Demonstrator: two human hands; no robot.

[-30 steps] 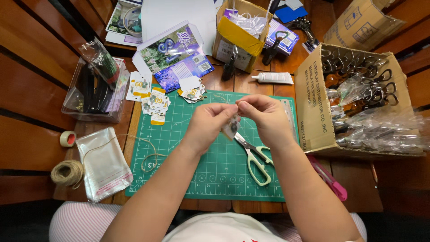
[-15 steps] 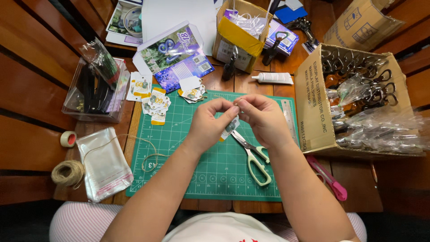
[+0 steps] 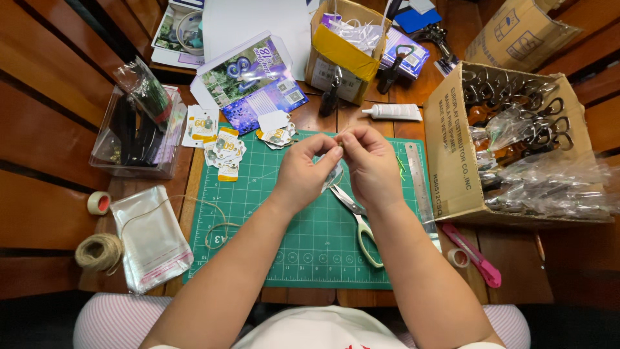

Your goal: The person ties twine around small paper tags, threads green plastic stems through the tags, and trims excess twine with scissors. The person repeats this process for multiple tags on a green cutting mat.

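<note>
Both hands meet above the green cutting mat (image 3: pixel 284 252). My left hand (image 3: pixel 303 173) and my right hand (image 3: pixel 369 165) pinch a small clear-wrapped item (image 3: pixel 334 174) between their fingertips; it is mostly hidden by the fingers. A thin twine strand seems to run up from it. Green-handled scissors (image 3: pixel 356 221) lie on the mat just below the hands. Small printed tags (image 3: pixel 223 150) are piled at the mat's upper left corner.
A twine ball (image 3: pixel 98 252), clear bags (image 3: pixel 150 236) and a tape roll (image 3: pixel 98 202) lie at left. A clear bin (image 3: pixel 132 139) stands upper left. A cardboard box (image 3: pixel 452 155) of bagged metal pieces sits right. Glue tube (image 3: pixel 392 112), ruler (image 3: pixel 421 187) and pink cutter (image 3: pixel 473 254) are near.
Both hands have shifted slightly up the mat and closed tighter together around the small item. The scissors have not moved.
</note>
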